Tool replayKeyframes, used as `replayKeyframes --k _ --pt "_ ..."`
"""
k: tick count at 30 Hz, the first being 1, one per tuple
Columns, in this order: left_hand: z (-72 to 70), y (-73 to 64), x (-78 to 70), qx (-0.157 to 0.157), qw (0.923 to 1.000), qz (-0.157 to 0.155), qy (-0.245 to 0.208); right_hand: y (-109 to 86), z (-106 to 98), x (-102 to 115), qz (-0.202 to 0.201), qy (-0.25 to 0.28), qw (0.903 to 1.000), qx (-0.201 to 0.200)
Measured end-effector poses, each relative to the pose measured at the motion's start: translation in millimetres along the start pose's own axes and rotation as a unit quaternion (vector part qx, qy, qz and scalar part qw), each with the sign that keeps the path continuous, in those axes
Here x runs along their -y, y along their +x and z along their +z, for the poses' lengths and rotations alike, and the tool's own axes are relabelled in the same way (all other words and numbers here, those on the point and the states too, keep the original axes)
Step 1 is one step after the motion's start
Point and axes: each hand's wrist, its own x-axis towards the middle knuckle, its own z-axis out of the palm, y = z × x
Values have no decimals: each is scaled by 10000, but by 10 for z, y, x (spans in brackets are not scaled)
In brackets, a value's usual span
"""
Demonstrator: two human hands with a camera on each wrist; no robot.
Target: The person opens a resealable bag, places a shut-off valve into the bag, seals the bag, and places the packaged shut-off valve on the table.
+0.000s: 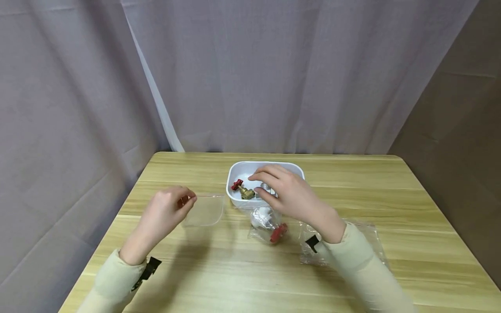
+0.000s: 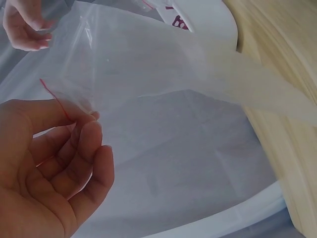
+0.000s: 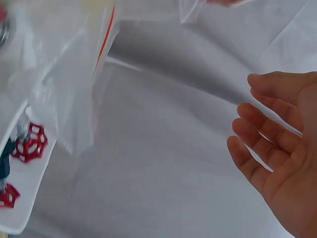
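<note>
My left hand (image 1: 168, 211) pinches a corner of a clear zip bag (image 1: 205, 213) between thumb and fingertips. The bag's red seal line shows in the left wrist view, where the thin film (image 2: 138, 59) spreads away from the hand. Above the white tray (image 1: 274, 163) is my right hand (image 1: 291, 191), its fingers loosely bent and apart, holding nothing. A brass valve (image 1: 246, 192) with a red handwheel lies in the tray, and the right hand partly hides a silvery piece beside it. In front of the tray sits a bagged valve (image 1: 278, 233) with a red handwheel.
Another clear plastic bag (image 1: 369, 241) lies on the wooden table (image 1: 235, 274), partly under the right forearm. Grey curtains (image 1: 250, 87) hang behind the table and on its left. A darker curtain (image 1: 462, 130) stands on the right.
</note>
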Motion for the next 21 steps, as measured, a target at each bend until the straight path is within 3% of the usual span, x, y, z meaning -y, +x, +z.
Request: replayKeyframes --k 5,10,15,21 --pt "17 -26 -10 64 10000 1 29 66 -3 -152 199 -81 9982 558" --pt "42 -51 -26 115 9999 -24 20 141 68 -337 729 -54 9885 1326" --pt "69 -57 -46 115 9999 -6 5 169 222 -544 1058 -133 9742 1991" --pt "99 -56 -68 196 9998 -24 -77 99 503 -823 1535 -287 9436 2921"
